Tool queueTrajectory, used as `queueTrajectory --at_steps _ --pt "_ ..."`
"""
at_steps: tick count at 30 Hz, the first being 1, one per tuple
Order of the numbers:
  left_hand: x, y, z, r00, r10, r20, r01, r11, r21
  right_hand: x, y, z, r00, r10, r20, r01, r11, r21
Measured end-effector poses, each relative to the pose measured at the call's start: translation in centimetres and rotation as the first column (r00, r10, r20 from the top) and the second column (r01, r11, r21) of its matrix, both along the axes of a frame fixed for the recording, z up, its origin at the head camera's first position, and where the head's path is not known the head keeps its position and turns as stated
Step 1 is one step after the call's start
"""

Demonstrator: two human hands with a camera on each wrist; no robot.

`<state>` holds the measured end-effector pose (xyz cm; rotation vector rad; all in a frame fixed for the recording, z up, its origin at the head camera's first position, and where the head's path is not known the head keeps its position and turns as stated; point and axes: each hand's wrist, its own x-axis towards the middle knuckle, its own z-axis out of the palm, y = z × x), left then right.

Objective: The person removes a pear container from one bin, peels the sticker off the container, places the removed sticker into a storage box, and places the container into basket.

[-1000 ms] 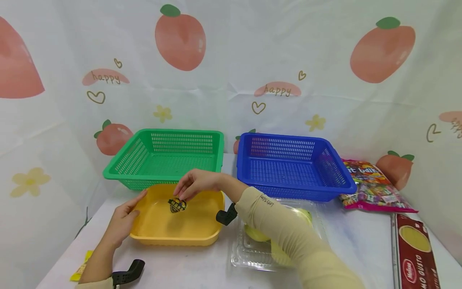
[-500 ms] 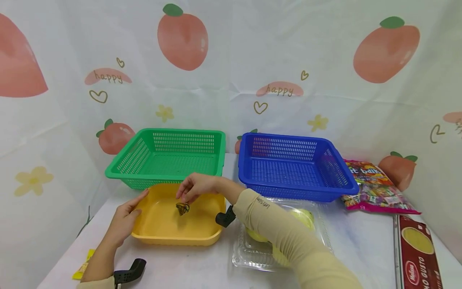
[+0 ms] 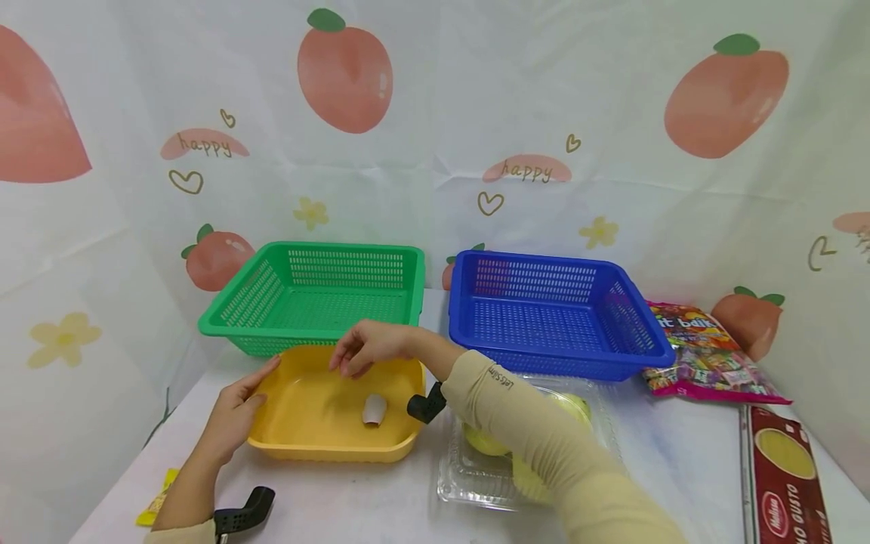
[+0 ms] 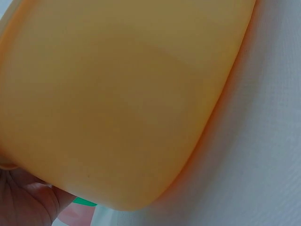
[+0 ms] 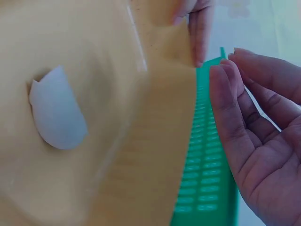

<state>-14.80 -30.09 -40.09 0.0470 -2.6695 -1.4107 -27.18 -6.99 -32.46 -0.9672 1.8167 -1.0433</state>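
My left hand (image 3: pixel 231 419) grips the left rim of a yellow plastic basin (image 3: pixel 319 451), thumb on the inner side. A curled label (image 3: pixel 374 409) lies on the basin's floor, pale side up, right of the middle; in the right wrist view this label (image 5: pixel 59 113) has a torn-looking edge. Above the basin's back part hovers my right hand (image 3: pixel 374 347), its fingers loosely bent and nothing between them. The basin's wall (image 4: pixel 117 103) fills most of the left wrist view and hides much of the left hand (image 4: pixel 28 200).
Behind stand a green basket (image 3: pixel 340 306) and a blue basket (image 3: pixel 530 317). A clear plastic box (image 3: pixel 476 483) with yellow-green fruit sits under my right forearm. Candy bags (image 3: pixel 707 363) and a red package (image 3: pixel 782 468) lie right; a small yellow packet (image 3: pixel 158 502) lies left.
My right hand crumpled the dark-printed label, then let it go; it now lies pale side up, further right in the basin. The left hand has kept its grip.
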Motion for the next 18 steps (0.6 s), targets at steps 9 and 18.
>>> queueTrajectory --at_steps 9,18 --pt "0.0 0.0 -0.1 1.0 -0.006 -0.022 0.006 1.0 0.006 0.7 1.2 1.9 0.998 0.038 -0.051 -0.04 0.998 -0.04" --pt "0.1 0.0 0.0 0.999 -0.018 -0.033 0.018 1.0 0.001 1.5 2.9 3.0 0.99 0.095 -0.104 -0.1 0.994 -0.052"
